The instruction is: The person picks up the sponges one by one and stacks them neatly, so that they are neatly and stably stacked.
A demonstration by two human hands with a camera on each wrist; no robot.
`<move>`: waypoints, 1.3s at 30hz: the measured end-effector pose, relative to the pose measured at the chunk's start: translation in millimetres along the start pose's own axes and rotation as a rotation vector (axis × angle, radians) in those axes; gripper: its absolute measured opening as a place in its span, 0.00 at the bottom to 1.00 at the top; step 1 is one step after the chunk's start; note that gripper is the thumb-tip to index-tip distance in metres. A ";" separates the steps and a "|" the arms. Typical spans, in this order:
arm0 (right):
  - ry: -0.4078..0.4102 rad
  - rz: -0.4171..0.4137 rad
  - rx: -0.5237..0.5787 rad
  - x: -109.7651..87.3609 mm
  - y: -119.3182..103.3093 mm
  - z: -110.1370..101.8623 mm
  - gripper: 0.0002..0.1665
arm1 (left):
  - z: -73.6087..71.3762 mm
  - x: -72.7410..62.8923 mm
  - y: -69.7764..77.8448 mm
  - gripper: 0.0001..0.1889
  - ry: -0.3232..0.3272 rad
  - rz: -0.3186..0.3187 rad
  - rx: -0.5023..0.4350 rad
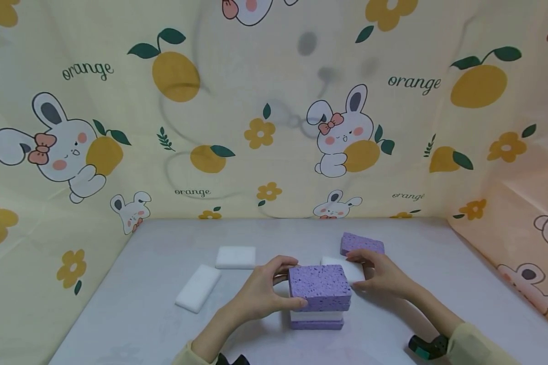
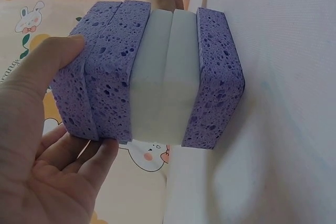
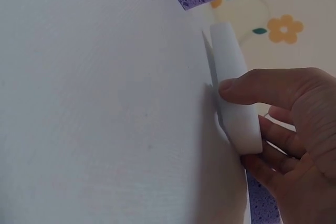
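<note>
A stack of sponges stands at the table's front middle. Its top two layers are purple sponges (image 1: 319,286) with pores, then come two white sponge blocks (image 2: 165,77), and another purple sponge (image 2: 220,77) forms the base. My left hand (image 1: 267,289) grips the upper purple layers from the left, thumb on the near side and fingers around the far side. To the right of the stack, my right hand (image 1: 383,274) pinches a white sponge block (image 3: 233,93) by its edges, thumb on one side and fingers on the other. The block is close over the table, slightly tilted.
Two flat white blocks lie at the left, one white block (image 1: 235,257) farther back and another white block (image 1: 198,288) set at an angle. A loose purple sponge (image 1: 361,242) lies behind my right hand. A patterned cloth (image 1: 274,101) walls in the table (image 1: 132,314).
</note>
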State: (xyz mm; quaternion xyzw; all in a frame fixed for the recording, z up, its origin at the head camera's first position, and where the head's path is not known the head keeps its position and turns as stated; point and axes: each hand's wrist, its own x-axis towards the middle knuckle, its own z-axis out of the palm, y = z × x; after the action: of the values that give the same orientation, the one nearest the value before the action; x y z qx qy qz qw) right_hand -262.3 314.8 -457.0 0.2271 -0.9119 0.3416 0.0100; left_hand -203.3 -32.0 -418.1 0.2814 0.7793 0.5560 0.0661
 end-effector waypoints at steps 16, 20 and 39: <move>0.050 -0.047 -0.002 -6.9 -12.9 -9.9 0.39 | 0.3 -0.8 -1.3 0.38 -0.001 0.021 -0.005; 0.078 -0.071 0.000 -7.9 -20.8 -14.3 0.38 | -0.4 -2.4 -1.7 0.38 -0.001 0.026 -0.025; 0.179 -0.133 0.089 -10.6 -72.5 -39.0 0.37 | 0.2 -2.4 0.6 0.38 -0.002 0.029 -0.027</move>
State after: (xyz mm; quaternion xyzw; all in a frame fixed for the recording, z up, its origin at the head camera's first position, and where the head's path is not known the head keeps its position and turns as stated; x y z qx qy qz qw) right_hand -227.7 295.4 -384.1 0.2562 -0.8742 0.3992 0.1038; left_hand -201.0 -32.9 -418.1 0.2923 0.7674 0.5672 0.0626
